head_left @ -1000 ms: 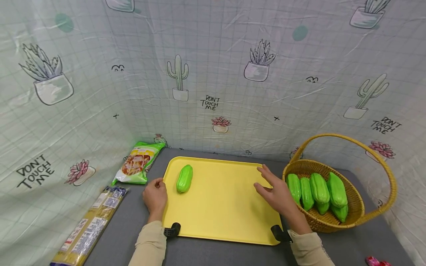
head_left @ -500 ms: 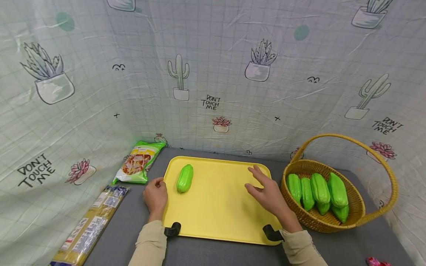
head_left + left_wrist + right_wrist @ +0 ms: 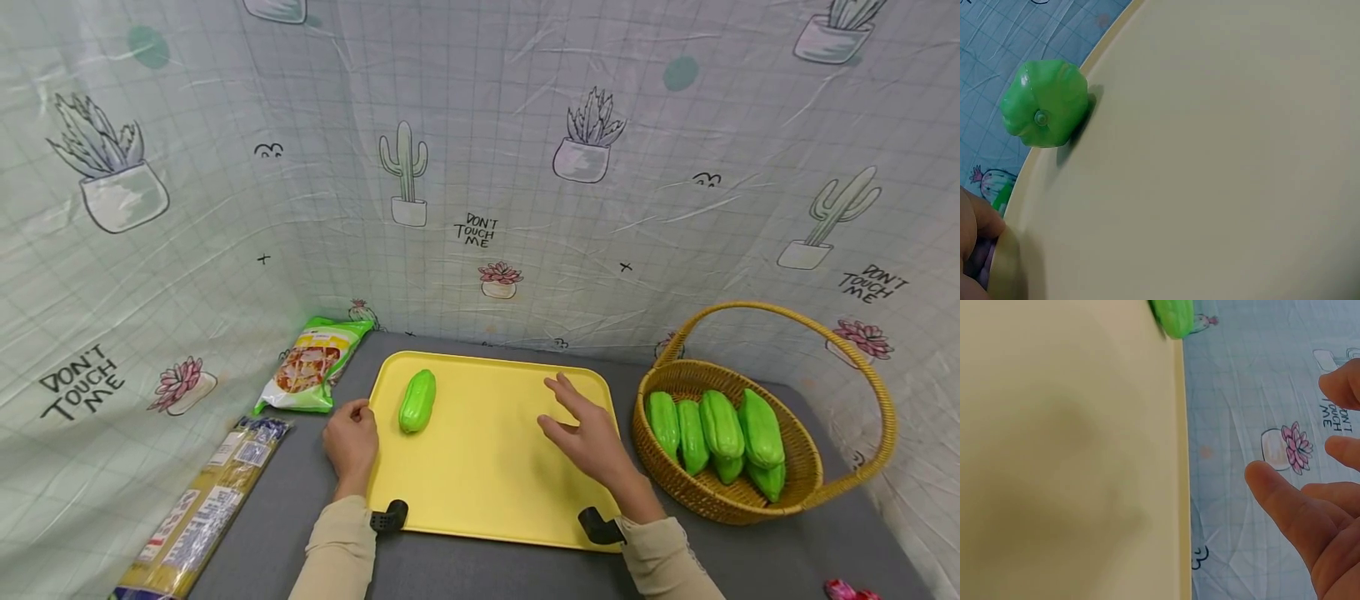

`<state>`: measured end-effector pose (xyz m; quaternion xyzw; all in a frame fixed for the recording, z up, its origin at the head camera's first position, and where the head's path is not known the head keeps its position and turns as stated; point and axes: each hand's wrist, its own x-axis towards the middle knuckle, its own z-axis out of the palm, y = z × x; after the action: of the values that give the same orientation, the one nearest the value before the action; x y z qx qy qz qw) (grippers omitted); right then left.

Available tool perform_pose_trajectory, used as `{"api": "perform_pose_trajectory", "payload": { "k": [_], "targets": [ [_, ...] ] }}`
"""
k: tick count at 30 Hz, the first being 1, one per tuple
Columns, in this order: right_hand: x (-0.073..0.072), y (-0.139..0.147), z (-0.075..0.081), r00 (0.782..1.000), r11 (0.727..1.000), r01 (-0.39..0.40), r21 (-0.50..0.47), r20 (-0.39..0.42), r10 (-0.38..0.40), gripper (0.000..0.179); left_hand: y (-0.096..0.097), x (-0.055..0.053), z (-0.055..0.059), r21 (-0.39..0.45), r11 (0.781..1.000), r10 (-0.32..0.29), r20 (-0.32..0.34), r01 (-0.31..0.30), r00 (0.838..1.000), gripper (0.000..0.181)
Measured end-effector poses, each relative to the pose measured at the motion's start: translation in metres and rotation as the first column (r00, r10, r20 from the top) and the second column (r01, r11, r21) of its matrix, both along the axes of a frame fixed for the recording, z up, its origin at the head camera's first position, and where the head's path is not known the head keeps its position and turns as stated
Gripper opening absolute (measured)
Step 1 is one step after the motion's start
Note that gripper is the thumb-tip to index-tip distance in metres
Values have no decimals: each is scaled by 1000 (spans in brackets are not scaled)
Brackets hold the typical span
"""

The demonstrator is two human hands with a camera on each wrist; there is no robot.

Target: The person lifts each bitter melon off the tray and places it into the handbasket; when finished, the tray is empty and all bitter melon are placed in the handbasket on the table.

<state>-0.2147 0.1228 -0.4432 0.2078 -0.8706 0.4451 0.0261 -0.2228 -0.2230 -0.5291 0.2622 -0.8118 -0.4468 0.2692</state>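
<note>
A yellow tray (image 3: 480,475) lies on the grey table in the head view. On its upper left part rests a glossy green ridged fruit (image 3: 417,402), shaped like a star fruit; its lobed end faces the left wrist view. My left hand (image 3: 352,442) is at the tray's left edge with fingers curled, and in the left wrist view the fingertips (image 3: 996,224) are right at the rim. Over the tray's right part hovers my right hand (image 3: 588,437), fingers spread, thumb apart and nothing between them. The right wrist view shows its fingers (image 3: 1279,500) extended.
A wicker basket (image 3: 806,454) with a tall handle stands right of the tray, holding several similar green fruits (image 3: 720,423). Left of the tray lie a green food bag (image 3: 309,367) and a long noodle packet (image 3: 202,508). Small pink wrapped items (image 3: 840,589) are at the front right.
My right hand has moved left, away from the basket and further over the tray, its fingers still spread. My left hand and the fruit on the tray have stayed put.
</note>
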Motion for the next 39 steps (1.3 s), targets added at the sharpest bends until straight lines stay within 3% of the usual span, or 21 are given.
{"api": "perform_pose_trajectory", "payload": {
  "k": [19,39],
  "targets": [
    [3,-30,-4,999,999,-11,-37,35,13,63,2,2,0,6,1000,-7,5,7,1000,24],
    [-4,-43,-1,998,999,-29,-39,54,31,64,0,-1,-1,1,1000,2,-5,-1,1000,24]
  ]
}}
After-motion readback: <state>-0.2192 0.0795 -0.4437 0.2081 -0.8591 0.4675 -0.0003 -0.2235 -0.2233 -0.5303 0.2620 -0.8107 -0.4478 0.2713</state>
